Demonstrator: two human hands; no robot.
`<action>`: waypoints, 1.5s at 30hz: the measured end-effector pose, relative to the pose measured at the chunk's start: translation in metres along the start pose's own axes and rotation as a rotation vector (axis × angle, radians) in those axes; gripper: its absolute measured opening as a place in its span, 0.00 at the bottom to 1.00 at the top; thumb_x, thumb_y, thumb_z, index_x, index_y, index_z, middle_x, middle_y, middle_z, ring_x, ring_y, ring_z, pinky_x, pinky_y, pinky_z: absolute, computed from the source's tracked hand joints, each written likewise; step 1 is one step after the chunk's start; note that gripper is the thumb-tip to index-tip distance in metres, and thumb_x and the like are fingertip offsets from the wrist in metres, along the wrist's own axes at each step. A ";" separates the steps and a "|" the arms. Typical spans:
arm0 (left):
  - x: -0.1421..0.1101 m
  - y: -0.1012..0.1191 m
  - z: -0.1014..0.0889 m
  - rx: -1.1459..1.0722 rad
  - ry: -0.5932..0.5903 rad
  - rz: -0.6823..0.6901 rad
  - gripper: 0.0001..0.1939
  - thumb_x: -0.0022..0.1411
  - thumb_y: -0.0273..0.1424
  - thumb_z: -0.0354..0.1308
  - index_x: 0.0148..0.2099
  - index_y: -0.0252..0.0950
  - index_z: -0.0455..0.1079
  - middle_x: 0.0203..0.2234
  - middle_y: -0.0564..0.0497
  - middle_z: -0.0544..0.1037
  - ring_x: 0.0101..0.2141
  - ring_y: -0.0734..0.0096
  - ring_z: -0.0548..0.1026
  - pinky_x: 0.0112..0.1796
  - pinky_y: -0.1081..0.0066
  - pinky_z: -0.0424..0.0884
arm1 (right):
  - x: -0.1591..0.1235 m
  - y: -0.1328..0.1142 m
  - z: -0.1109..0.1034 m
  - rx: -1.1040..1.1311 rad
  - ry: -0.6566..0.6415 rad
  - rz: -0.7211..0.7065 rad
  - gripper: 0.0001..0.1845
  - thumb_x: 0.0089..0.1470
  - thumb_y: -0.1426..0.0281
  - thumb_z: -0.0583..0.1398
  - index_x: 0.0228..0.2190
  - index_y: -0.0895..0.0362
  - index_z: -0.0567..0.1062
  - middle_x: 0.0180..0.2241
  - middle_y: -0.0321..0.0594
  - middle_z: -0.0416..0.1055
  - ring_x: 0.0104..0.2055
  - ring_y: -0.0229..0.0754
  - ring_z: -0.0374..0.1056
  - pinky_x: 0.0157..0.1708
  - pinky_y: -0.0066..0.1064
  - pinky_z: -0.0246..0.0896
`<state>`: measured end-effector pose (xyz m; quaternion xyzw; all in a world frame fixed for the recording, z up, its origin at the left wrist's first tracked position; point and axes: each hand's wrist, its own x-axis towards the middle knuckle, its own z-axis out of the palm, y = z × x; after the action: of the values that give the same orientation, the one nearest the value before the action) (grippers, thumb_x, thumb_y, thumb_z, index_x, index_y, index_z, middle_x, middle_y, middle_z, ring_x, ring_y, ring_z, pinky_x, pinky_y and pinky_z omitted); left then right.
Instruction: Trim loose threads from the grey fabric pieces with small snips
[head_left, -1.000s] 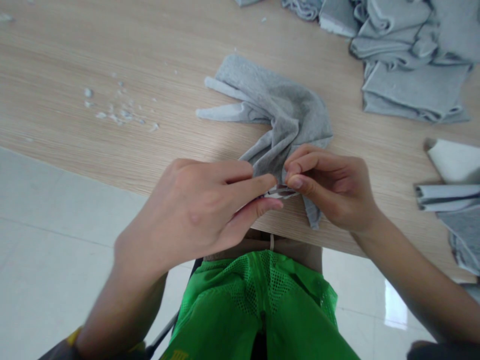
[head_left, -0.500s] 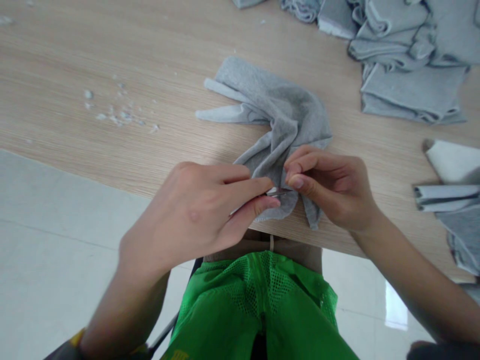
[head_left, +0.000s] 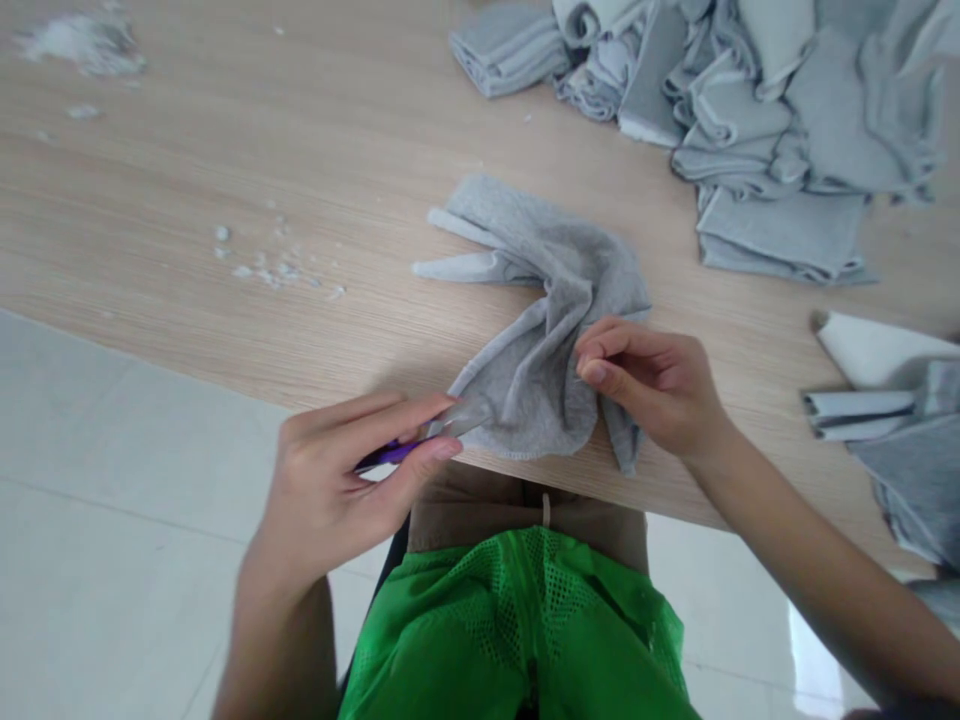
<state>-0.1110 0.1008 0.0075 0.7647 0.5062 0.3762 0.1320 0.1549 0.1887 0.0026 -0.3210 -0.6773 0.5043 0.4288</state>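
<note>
A crumpled grey cloth piece [head_left: 551,300] lies on the wooden table [head_left: 225,150] and hangs a little over its near edge. My right hand [head_left: 652,385] pinches a fold of this cloth between thumb and fingers. My left hand [head_left: 352,470] is closed on a small snipping tool [head_left: 420,440] with a purple handle and metal blades. The blade tips sit at the cloth's lower left corner, just off the table edge. My green mesh garment [head_left: 517,620] shows below the table.
A heap of grey cloth pieces [head_left: 750,110] fills the far right of the table. More folded grey and white pieces [head_left: 885,400] lie at the right edge. White lint scraps [head_left: 262,265] are scattered at the left, with a bigger lint clump [head_left: 75,45] at the far left corner. Pale floor tiles [head_left: 112,500] lie below.
My left hand has drawn back to the left, away from my right hand, with the tool now visible. The cloth's lower edge has spread out. The view has shifted slightly.
</note>
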 end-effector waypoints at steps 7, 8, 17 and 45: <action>-0.026 -0.018 -0.017 0.015 0.199 -0.104 0.08 0.62 0.30 0.65 0.44 0.35 0.79 0.33 0.49 0.83 0.30 0.72 0.80 0.30 0.75 0.73 | 0.005 -0.011 0.007 -0.082 0.043 0.022 0.11 0.57 0.62 0.66 0.27 0.55 0.77 0.29 0.38 0.72 0.33 0.40 0.67 0.33 0.32 0.63; -0.027 -0.022 -0.020 0.029 0.221 -0.115 0.08 0.62 0.30 0.65 0.44 0.34 0.79 0.34 0.48 0.84 0.31 0.71 0.80 0.30 0.75 0.73 | 0.007 -0.018 0.010 -0.100 0.039 0.017 0.11 0.57 0.62 0.66 0.27 0.55 0.77 0.29 0.39 0.72 0.33 0.40 0.68 0.33 0.31 0.64; 0.009 -0.084 -0.058 0.458 0.462 -0.328 0.16 0.67 0.41 0.57 0.46 0.35 0.80 0.30 0.47 0.82 0.30 0.65 0.79 0.31 0.70 0.68 | 0.107 -0.058 0.074 -0.499 -0.007 -0.198 0.08 0.57 0.69 0.63 0.28 0.58 0.78 0.23 0.35 0.72 0.25 0.35 0.63 0.27 0.28 0.57; -0.009 -0.102 -0.077 0.195 0.481 -0.437 0.24 0.66 0.41 0.57 0.61 0.38 0.71 0.35 0.49 0.82 0.28 0.70 0.76 0.33 0.72 0.72 | 0.175 -0.037 0.105 -0.675 -0.188 -0.447 0.17 0.58 0.68 0.62 0.19 0.57 0.74 0.41 0.47 0.81 0.45 0.44 0.77 0.51 0.35 0.66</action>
<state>-0.2363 0.1248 -0.0034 0.5367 0.7083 0.4583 0.0124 -0.0146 0.2873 0.0698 -0.2410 -0.8939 0.1756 0.3348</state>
